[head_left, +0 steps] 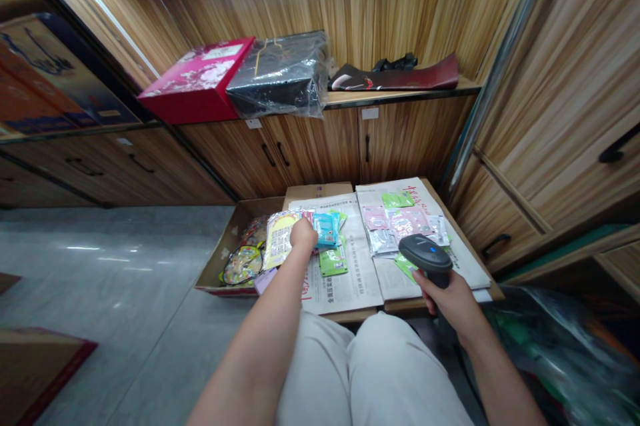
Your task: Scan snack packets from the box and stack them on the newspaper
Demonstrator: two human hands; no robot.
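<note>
A blue sachet (326,229) is gripped in the closed left hand (303,234) above the newspaper (350,279), and a barcode scanner (425,254) is clasped in the right hand (450,296). Pink sachets (400,223), spread at the scanner's eleven o'clock, appear finished; a cardboard box (220,259) at nine o'clock remains heaped.

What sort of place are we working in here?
Probably a shop or stockroom: the right hand holds a scanner, the left hand grips packets, with more on newspaper, and gift boxes sit on a shelf above cabinets.
</note>
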